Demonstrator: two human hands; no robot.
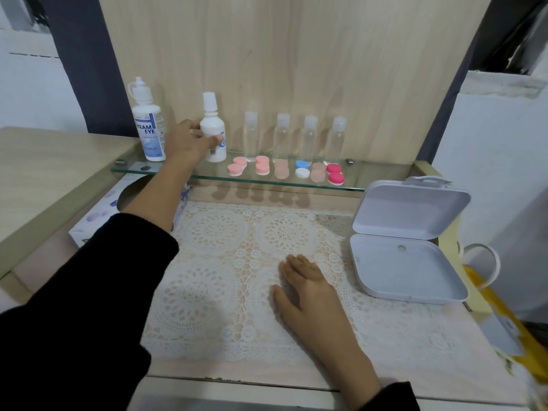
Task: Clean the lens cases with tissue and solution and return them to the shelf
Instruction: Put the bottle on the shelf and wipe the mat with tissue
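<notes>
The person's left hand (188, 142) reaches to the far left of the glass shelf (133, 168) and holds the small white solution bottle (212, 121), with the thumb on its left side and the fingers (216, 140) curled across its label; the bottle stands upright on the shelf. Just to its left stands a larger white bottle (148, 129) (its label reads "EYE" in blue). To the right, four clear empty bottles (251, 134) line the back of the shelf, and in front of them the lens cases (262, 166) sit in a row near the shelf's front edge: pink ones at the left, paler ones, a blue and white one (302, 169), and a bright pink one (336, 174) at the right end. The right hand (305, 287) lies flat on the lace mat (213, 262) that covers the worktop (35, 268), fingers straight and close together, holding nothing. A tissue box (98, 216) sits under the left forearm, partly below the shelf. An open white hinged box (409, 262) rests at the right of the mat, its lid tilted back.
</notes>
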